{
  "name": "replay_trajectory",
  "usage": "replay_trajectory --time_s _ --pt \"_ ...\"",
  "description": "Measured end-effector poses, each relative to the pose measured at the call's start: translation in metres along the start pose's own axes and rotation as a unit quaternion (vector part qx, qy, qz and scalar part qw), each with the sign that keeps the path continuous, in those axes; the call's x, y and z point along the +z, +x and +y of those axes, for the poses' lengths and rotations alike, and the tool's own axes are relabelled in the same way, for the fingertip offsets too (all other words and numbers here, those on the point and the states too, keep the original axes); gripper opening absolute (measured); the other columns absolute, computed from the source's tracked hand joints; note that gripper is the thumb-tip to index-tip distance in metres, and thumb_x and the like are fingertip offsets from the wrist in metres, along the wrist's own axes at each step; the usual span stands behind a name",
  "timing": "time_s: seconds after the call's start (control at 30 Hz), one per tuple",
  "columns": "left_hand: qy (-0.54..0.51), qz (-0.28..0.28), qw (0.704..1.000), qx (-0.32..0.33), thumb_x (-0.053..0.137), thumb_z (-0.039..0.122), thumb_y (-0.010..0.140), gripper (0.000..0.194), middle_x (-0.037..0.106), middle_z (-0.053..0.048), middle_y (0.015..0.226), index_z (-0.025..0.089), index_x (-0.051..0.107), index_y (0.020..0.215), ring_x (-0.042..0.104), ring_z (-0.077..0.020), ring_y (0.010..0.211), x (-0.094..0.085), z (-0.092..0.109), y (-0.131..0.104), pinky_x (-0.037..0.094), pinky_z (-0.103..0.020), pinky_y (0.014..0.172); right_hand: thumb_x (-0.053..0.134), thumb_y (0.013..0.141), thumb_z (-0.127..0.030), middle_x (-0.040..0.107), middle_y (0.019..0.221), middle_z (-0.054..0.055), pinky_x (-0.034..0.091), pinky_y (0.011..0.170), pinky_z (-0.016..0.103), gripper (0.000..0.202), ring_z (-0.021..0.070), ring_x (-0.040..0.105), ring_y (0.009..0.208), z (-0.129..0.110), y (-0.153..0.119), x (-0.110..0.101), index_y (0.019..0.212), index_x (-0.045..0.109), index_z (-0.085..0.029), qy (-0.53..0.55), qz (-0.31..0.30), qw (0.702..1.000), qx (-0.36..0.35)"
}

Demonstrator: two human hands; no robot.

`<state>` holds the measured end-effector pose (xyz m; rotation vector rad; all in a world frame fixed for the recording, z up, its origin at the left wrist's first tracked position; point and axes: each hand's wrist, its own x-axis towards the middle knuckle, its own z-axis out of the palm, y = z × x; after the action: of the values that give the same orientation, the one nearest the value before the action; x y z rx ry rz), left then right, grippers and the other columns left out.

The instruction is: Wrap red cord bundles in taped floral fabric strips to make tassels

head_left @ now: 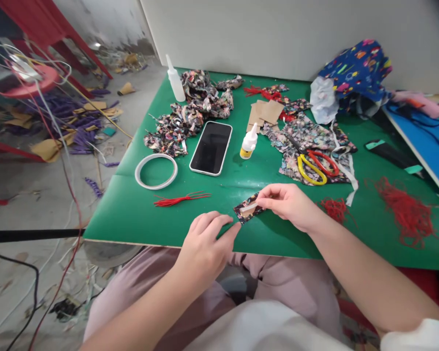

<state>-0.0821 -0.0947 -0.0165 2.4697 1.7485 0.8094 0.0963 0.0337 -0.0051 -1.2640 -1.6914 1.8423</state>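
Note:
A small patterned fabric piece (249, 208) with brown card in its middle lies near the table's front edge. A narrow white strip (248, 208) runs along the card. My right hand (287, 204) pinches at the strip's right end, thumb and forefinger together over the fabric piece. From the left, my left hand (210, 236) rests on the table with fingers extended, its fingertips at the piece's lower left edge. Beyond the hands stand a small white glue bottle (249, 145) and a phone (211, 147). A bundle of red cords (182, 199) lies to the left.
On the green table (131, 214) are a tape roll (137, 171), crumpled floral fabric (179, 124), a tall white bottle (176, 84) and brown card pieces (267, 112). Scissors (312, 168) lie on floral cloth (296, 134). Red thread tangles (406, 212) sit at right. Scraps litter the floor.

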Motion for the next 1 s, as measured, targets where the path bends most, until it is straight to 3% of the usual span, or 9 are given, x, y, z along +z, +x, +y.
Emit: replay_trajectory --time_s 0.17,0.23,0.33,0.43,0.63,0.8,0.9,1.0 --pt "-0.015 -0.05 0.999 0.01 0.044 0.01 0.084 0.035 0.053 -0.013 0.12 0.016 0.057 0.116 0.045 -0.027 0.115 0.002 0.001 -0.004 0.042 -0.042 0.091 0.065 0.072 -0.035 0.043 0.039 -0.009 0.019 0.028 0.016 0.019 0.0024 0.03 0.03 0.003 0.002 -0.005 0.074 0.063 -0.017 0.0 0.036 0.999 0.006" --pt "-0.021 -0.055 0.998 0.014 0.044 0.009 0.083 0.036 0.052 -0.013 0.121 0.016 0.055 0.117 0.043 -0.0271 0.118 0.002 0.0 -0.005 0.041 -0.043 0.093 0.066 0.071 -0.034 0.055 0.052 -0.004 0.029 0.029 0.016 0.017 0.0027 0.038 0.035 0.003 0.001 -0.005 0.075 0.065 -0.017 -0.025 0.068 0.996 -0.046" --pt "-0.038 -0.056 0.997 0.023 0.043 0.009 0.084 0.035 0.055 -0.01 0.12 0.017 0.056 0.115 0.043 -0.0254 0.119 0.003 -0.001 -0.006 0.039 -0.043 0.096 0.068 0.07 -0.029 0.066 0.076 0.002 0.049 0.045 0.018 0.013 0.0074 0.057 0.054 0.004 -0.002 -0.003 0.075 0.066 -0.018 -0.049 0.121 0.982 -0.137" --pt "-0.046 -0.054 0.997 0.021 0.043 0.01 0.084 0.035 0.056 -0.009 0.12 0.018 0.056 0.115 0.044 -0.0249 0.119 0.005 -0.001 -0.006 0.039 -0.043 0.097 0.066 0.072 -0.028 0.067 0.07 0.001 0.056 0.056 0.023 0.009 0.0117 0.064 0.062 0.003 -0.005 -0.001 0.076 0.066 -0.019 -0.03 0.17 0.969 -0.177" --pt "-0.001 -0.016 1.0 -0.026 0.051 0.021 0.085 0.035 0.056 -0.011 0.12 0.018 0.053 0.119 0.049 -0.026 0.113 0.017 0.001 0.01 0.044 -0.041 0.091 0.065 0.074 -0.024 0.067 0.069 -0.001 0.058 0.057 0.026 0.007 0.0108 0.064 0.057 0.0 -0.004 -0.001 0.08 0.064 -0.021 -0.018 0.26 0.937 -0.231" --pt "0.046 -0.012 0.999 0.001 0.051 0.024 0.085 0.028 0.065 -0.008 0.104 0.018 0.058 0.112 0.058 -0.0227 0.092 0.021 0.005 0.027 0.047 -0.037 0.079 0.064 0.074 -0.023 0.066 0.067 -0.002 0.056 0.054 0.025 0.007 0.0099 0.062 0.054 -0.002 0.001 -0.009 0.08 0.063 -0.021 0.007 0.306 0.919 -0.25" --pt "0.07 -0.008 0.997 0.017 0.049 0.02 0.086 0.026 0.067 -0.008 0.1 0.016 0.059 0.11 0.06 -0.0213 0.085 0.019 0.004 0.031 0.046 -0.035 0.074 0.064 0.073 -0.024 0.066 0.069 -0.002 0.053 0.049 0.024 0.019 0.0104 0.061 0.054 -0.004 0.004 -0.019 0.091 0.06 -0.022 0.044 0.337 0.91 -0.238" --pt "0.05 -0.012 0.999 0.003 0.043 0.016 0.088 0.029 0.069 -0.006 0.084 0.015 0.055 0.114 0.06 -0.0176 0.076 0.016 -0.005 0.035 0.044 -0.031 0.071 0.063 0.073 -0.024 0.066 0.072 -0.002 0.049 0.047 0.023 0.033 0.0119 0.062 0.059 -0.004 0.006 -0.027 0.105 0.054 -0.024 0.076 0.349 0.905 -0.23"
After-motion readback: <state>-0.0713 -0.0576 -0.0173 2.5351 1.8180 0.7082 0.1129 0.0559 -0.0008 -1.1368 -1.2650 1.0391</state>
